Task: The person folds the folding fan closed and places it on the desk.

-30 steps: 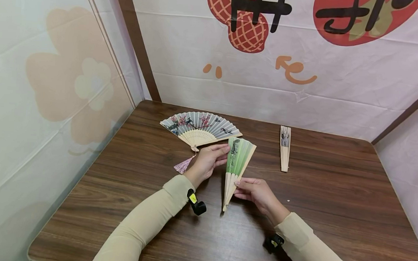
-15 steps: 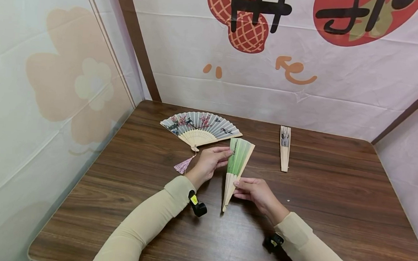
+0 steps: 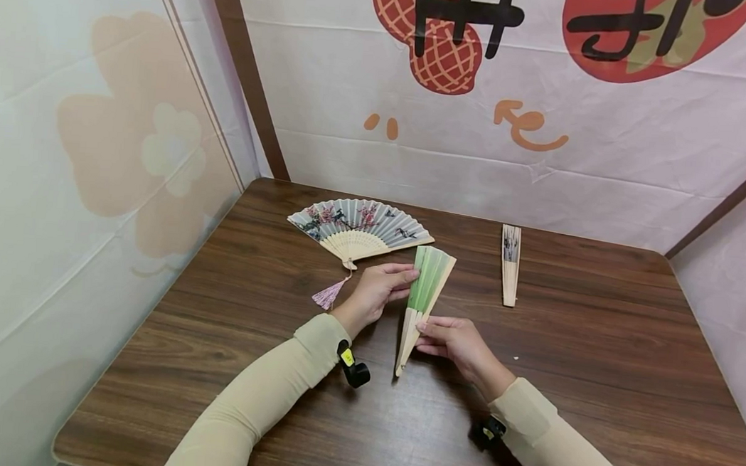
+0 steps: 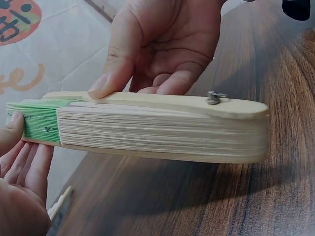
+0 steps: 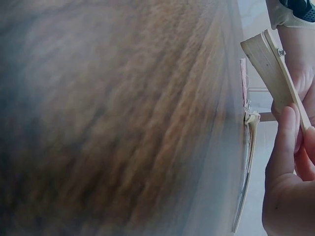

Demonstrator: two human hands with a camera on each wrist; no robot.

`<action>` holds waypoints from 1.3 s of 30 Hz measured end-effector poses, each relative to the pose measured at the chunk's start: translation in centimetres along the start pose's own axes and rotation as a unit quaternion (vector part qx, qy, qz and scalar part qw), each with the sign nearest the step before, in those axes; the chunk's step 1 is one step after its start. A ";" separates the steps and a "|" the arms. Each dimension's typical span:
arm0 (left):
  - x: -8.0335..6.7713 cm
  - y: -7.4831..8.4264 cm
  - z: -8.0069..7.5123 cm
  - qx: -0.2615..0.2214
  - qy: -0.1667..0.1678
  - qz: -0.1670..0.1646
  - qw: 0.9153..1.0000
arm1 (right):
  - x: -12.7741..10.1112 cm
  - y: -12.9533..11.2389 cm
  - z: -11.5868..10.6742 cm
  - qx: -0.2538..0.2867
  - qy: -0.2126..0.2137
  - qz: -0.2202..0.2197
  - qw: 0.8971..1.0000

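A green folding fan [image 3: 430, 279], partly spread, is held between both hands above the table. My left hand [image 3: 374, 290] pinches its left edge on the green leaf, thumb on top. My right hand [image 3: 459, 344] pinches the pale outer rib on the right, lower down. In the left wrist view the fan's stacked pale sticks [image 4: 162, 128] lie close together, with a metal rivet [image 4: 214, 97] at the pivot end. The right wrist view shows the pale guard [image 5: 275, 69] between the hands; the green leaf is hidden there.
A grey floral fan [image 3: 364, 222] lies spread at the back left, its pink tassel [image 3: 327, 294] near my left wrist. A folded fan [image 3: 509, 266] lies at the back right of the wooden table [image 3: 596, 361]. Printed cloth walls [image 3: 332, 66] border the table.
My left hand has shifted slightly right, and the green fan has narrowed. Its dark print has gone from sight in the head view. My right hand has barely moved.
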State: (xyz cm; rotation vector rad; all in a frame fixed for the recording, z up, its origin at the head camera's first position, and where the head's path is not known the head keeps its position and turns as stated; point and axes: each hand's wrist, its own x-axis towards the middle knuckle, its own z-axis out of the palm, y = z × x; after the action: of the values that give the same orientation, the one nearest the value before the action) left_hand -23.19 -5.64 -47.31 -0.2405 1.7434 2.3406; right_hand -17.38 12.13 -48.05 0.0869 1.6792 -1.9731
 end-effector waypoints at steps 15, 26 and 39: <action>-0.1 -0.7 0.2 0.039 0.001 -0.009 0.999 | 0.0 -0.4 0.0 -0.007 0.010 -0.011 1.000; -0.2 -1.0 0.4 0.040 0.000 -0.006 0.999 | 0.2 -0.2 0.1 -0.029 0.030 -0.015 0.999; -0.3 -1.1 0.5 0.055 0.000 -0.003 0.999 | 0.3 -0.2 0.0 -0.055 0.059 -0.022 0.996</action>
State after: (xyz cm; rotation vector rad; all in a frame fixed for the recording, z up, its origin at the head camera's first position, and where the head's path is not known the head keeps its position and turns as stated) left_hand -22.62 -4.92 -48.09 -0.2273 1.8611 2.2331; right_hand -17.69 12.04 -47.98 0.1280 1.8771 -1.9359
